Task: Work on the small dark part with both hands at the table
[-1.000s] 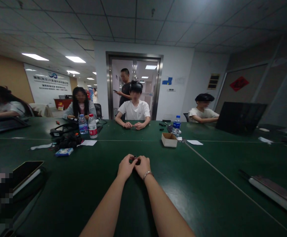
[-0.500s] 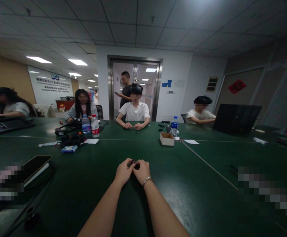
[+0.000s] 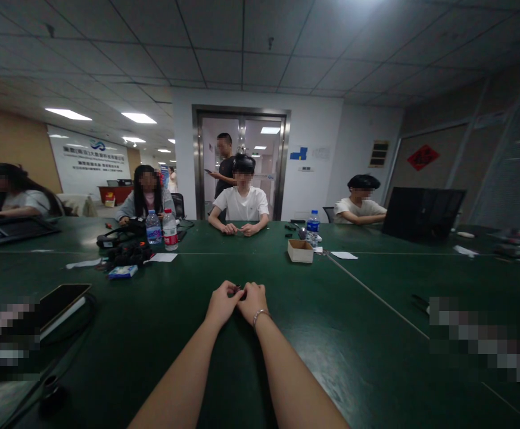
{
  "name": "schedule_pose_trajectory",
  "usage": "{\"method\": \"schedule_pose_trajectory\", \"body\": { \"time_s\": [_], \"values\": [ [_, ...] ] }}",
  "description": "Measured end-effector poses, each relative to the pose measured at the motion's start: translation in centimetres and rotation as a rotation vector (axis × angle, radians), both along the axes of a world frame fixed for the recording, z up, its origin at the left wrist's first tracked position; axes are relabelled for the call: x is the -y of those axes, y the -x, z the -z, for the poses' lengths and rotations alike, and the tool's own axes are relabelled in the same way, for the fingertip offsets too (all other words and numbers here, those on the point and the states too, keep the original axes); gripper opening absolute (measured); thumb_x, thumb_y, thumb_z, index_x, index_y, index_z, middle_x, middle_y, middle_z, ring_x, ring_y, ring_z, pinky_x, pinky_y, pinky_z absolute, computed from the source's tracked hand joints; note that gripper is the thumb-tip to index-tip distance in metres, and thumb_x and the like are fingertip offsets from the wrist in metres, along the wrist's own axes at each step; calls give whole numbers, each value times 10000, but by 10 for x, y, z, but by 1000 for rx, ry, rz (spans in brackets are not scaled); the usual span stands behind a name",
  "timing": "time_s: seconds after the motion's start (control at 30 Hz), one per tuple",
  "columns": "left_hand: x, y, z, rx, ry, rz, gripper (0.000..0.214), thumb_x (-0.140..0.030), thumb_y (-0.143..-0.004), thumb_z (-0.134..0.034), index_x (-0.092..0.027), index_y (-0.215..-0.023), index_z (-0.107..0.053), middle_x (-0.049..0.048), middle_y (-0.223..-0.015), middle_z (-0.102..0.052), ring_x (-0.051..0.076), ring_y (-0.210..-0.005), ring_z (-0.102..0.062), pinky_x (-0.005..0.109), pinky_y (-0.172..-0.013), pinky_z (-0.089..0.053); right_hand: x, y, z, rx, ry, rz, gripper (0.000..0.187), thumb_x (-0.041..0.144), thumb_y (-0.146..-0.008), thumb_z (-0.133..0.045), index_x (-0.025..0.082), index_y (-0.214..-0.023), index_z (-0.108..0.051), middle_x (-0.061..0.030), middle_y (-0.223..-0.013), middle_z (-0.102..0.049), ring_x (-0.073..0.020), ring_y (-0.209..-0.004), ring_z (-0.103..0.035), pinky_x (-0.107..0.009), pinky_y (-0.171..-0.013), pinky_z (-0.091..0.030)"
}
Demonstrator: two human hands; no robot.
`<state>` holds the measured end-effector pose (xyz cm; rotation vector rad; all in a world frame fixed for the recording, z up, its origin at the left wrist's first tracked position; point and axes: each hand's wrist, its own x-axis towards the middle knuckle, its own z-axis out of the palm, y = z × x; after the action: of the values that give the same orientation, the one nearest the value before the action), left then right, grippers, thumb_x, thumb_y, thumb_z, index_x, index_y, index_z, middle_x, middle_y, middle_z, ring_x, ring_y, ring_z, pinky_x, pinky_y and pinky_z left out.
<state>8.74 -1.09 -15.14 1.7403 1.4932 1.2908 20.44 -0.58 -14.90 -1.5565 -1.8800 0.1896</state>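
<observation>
Fingers of the left hand [image 3: 222, 302] and right hand [image 3: 251, 300] were curled, nearly closed, tips meeting around a small dark piece [image 3: 237, 288], both pinching it. Piece sat between the hands, over the bench [image 3: 161, 316] well in from the near edge; probably two-handed to steady something that small. Forearms ran in from the near edge, likely for support. Open box [image 3: 299, 257] stood beyond, toward the far edge, right of the hands; blue packet [image 3: 123, 272] lay to their left. Phone [image 3: 65, 301] toward the near-left corner. Piece mostly hidden by fingers, shape unclear; couldn't tell which hand bore more. Near edge cut off; right-side object pixelated.
</observation>
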Motion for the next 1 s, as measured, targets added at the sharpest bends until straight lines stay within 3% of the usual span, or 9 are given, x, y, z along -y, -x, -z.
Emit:
{"method": "schedule_pose_trajectory", "body": {
  "time_s": [0.5, 1.0],
  "values": [
    [-6, -8, -5, -110, -21, -75, 192, -359, -767, -538, -194, -840, -603, 50, -881, -601, 169, -807, -563, 256, -704, -409, -12, -2, 4, -32, 18, 40, 94, 246, -711, -593, 165, -720, -546, -71, -804, -564, -217, -807, -469, -293, -701, -307],
    [-11, -3, 1, -87, -10, -15, 229, -348, -753, -564, -204, -920, -624, 55, -915, -593, 175, -791, -564, 258, -673, -421, -10, -4, 3, -95, 16, 24, 77, 201, -674, -595, 179, -701, -526, -48, -790, -558, -209, -779, -446, -273, -678, -313]
  ]
}}
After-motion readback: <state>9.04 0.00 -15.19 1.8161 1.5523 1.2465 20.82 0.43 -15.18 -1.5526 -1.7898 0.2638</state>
